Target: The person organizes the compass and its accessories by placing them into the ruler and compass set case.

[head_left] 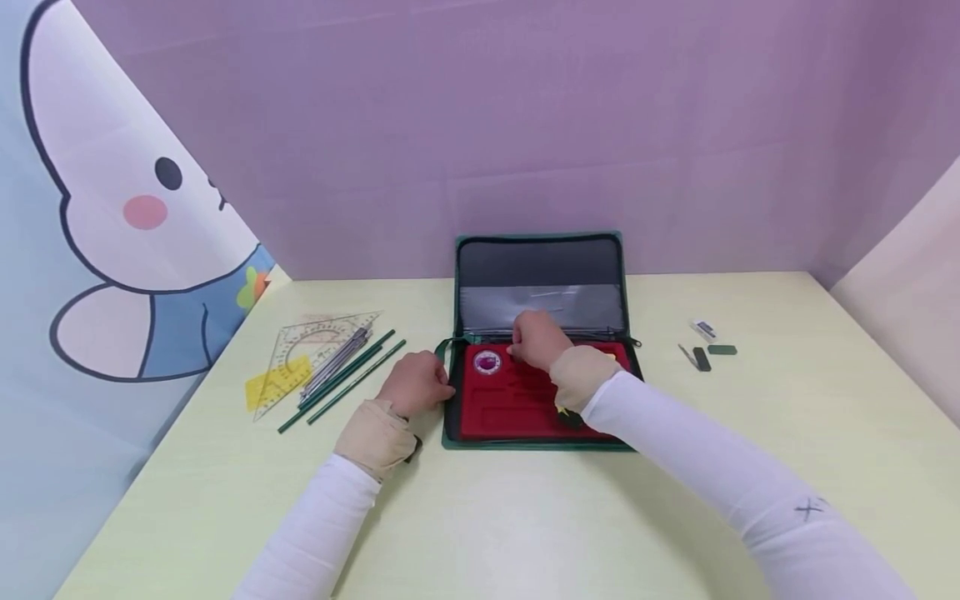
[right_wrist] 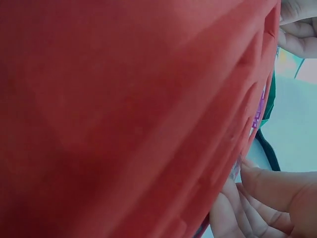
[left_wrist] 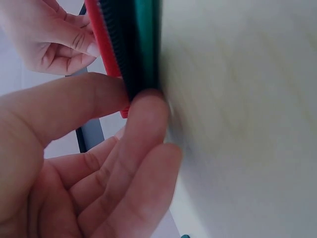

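Observation:
A green zip case [head_left: 540,445] lies unfolded, with a red recessed tray [head_left: 480,421] in its near half. My left hand [head_left: 420,383] pinches the case's left edge, thumb on the black inner border and fingers underneath. Over the tray's far part, my right hand [head_left: 538,337] has its fingers curled; in the right wrist view a small clear piece [right_wrist: 236,167] shows at its thumb tip, its kind unclear. Left of that hand sits a round white-and-purple disc [head_left: 487,362] in the tray. A dark green and yellow thing [head_left: 570,418] lies partly under the right wrist.
To the left lie a clear set square [head_left: 281,350], a yellow ruler-like plate [head_left: 277,383], several silvery sticks [head_left: 333,362] and dark green pencils [head_left: 356,382]. At right are a white eraser [head_left: 703,330], a dark green block [head_left: 722,350] and a small dark tool [head_left: 701,359].

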`<state>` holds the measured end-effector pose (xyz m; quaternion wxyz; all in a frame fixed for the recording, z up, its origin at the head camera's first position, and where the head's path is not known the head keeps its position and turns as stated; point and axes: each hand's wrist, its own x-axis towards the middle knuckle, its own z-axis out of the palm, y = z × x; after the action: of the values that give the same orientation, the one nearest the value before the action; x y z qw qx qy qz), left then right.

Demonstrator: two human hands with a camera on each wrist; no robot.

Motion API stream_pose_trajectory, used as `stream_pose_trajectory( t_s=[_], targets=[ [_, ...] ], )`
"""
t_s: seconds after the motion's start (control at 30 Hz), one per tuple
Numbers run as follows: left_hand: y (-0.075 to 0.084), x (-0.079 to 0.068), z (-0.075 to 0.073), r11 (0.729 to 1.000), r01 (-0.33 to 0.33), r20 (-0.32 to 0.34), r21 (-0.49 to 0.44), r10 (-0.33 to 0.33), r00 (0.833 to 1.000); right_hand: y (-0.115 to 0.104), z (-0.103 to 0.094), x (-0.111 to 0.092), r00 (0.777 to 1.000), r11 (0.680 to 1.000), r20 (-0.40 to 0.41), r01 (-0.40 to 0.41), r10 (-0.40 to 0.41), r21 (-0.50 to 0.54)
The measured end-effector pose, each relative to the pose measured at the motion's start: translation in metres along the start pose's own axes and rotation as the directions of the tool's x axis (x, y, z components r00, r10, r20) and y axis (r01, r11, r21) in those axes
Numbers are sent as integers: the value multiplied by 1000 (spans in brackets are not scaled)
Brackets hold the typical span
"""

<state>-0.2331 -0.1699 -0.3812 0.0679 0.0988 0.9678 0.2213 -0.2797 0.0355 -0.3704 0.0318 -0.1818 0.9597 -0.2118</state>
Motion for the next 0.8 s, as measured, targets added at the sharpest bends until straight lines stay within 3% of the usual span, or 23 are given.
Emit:
stream_pose_trajectory(
  t_s=[0.2, 0.47, 0.67, 0.8],
  targets=[
    [0, 1, 1, 1000, -7, -2, 2, 7, 1000, 1, 1, 0, 1000, 1000, -4, 5, -5, -9],
    [0, 0, 0, 1000, -14, -8, 2, 14, 1000, -3, 0, -1, 999, 994, 26, 40, -37, -106],
    [-1, 0, -1, 1000, -4, 1, -6, 4, 1000, 3, -9, -7, 998, 998, 44, 43, -42, -39],
    [0, 0, -1, 1000, -1, -2, -7, 1, 1000, 18, -20, -15, 996, 996, -6, 86, -86, -9]
  ],
)
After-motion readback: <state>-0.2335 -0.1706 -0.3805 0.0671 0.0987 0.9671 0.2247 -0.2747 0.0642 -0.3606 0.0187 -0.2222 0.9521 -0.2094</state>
